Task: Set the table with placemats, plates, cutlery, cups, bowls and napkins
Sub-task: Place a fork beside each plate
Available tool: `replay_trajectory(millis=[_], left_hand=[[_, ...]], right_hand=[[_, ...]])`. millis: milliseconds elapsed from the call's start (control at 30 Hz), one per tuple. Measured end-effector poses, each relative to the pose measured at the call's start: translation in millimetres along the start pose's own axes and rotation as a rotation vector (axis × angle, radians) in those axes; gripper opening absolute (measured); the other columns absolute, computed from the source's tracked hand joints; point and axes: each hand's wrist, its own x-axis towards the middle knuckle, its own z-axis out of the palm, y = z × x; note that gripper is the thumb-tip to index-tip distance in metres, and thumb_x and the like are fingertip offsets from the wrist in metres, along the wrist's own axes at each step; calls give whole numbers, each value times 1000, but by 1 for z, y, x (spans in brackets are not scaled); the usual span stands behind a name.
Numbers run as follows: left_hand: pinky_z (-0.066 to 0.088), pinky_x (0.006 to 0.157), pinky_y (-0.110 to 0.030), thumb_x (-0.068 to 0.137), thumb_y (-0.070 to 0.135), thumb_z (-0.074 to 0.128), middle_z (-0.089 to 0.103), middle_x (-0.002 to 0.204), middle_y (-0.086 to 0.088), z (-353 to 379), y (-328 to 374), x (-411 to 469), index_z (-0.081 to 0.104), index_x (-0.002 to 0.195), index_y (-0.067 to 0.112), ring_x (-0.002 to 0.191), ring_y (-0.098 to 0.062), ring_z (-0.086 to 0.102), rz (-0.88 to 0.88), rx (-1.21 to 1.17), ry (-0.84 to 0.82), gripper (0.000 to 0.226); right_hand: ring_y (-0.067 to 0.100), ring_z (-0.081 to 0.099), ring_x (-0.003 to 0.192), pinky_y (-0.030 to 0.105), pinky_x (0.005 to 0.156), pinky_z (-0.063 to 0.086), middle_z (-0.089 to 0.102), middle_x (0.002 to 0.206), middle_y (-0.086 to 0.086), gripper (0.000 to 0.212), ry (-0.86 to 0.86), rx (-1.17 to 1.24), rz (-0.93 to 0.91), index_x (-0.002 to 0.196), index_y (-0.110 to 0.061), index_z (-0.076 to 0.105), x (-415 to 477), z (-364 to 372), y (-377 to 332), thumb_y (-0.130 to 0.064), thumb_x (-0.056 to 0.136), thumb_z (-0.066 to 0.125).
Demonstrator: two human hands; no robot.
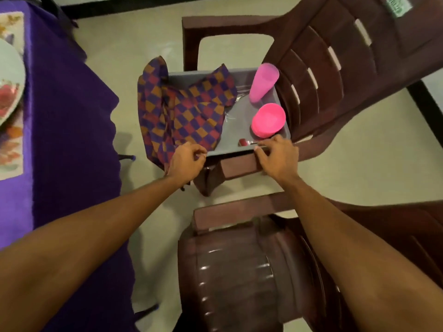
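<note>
Left hand point(189, 160) and right hand point(276, 156) hold the tray's point(239, 123) near edge.

A checked purple, orange and red napkin point(187, 111) lies crumpled in a grey tray point(237, 121), spilling over its left rim. A pink cup point(263, 82) stands in the far right corner, with a pink bowl point(268, 121) just nearer. A spoon point(247, 142) lies along the near rim. On the purple surface point(72, 116) at left, a plate point(9, 75) rests on a floral placemat point(12, 144).
</note>
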Motion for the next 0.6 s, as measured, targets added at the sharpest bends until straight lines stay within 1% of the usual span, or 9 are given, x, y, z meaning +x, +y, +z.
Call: replay_trajectory(millis=[67,100,200,300,367,433,500,533,600], left_hand=[[49,90,-37,89,24,66,66,105,-4,9,-14,30,74,102,19,95,-20,60,27,40,-7,16],[49,92,-40,89,25,66,66,108,-5,14,-20,44,73,104,19,100,-23,60,24,68,-23,18],[52,92,-43,88,32,66,63,117,-7,29,-37,80,69,118,19,107,-27,59,12,149,-46,32],[50,96,-46,87,40,67,58,127,-6,45,-49,110,60,131,22,118,-27,52,45,218,-103,48],[41,103,-49,85,47,67,50,138,-6,57,-54,130,49,139,25,129,-29,43,90,308,-148,61],[30,112,-56,81,56,68,36,153,-8,65,-55,149,37,147,30,143,-32,28,114,365,-151,77],[14,117,-62,75,65,69,17,163,-8,70,-55,167,21,154,34,151,-32,10,79,391,-167,97],[8,117,-64,72,70,69,9,165,-8,72,-55,177,12,155,36,152,-32,3,49,397,-185,107],[3,116,-67,66,77,70,-5,166,-9,76,-58,193,-3,156,38,153,-34,-5,-35,415,-242,122]], right_hand=[[36,63,95,42,77,50,70,96,8,52,-59,-24,-15,101,-28,79,21,8,-5,-62,90,41],[36,65,95,40,78,49,72,96,9,50,-123,-31,-4,101,-28,78,31,11,-8,-62,92,42],[31,67,99,36,81,50,75,103,5,28,-241,24,47,107,-29,77,62,20,-6,-46,93,59],[29,68,94,35,81,52,76,99,5,22,-246,90,37,104,-22,78,88,29,1,-32,93,62],[26,68,92,37,85,54,77,98,4,22,-269,86,20,104,-20,78,103,35,4,-28,94,61],[23,66,89,33,85,52,76,96,2,22,-270,99,10,105,-19,78,115,43,7,-27,95,61],[19,64,87,28,83,47,75,95,2,20,-285,135,11,107,-16,77,126,52,5,-23,96,62],[20,65,88,27,84,47,75,96,3,20,-299,149,9,108,-15,77,132,59,5,-20,96,62],[25,68,94,32,89,51,76,99,7,25,-351,127,-24,116,-14,74,146,79,3,-16,94,63]])
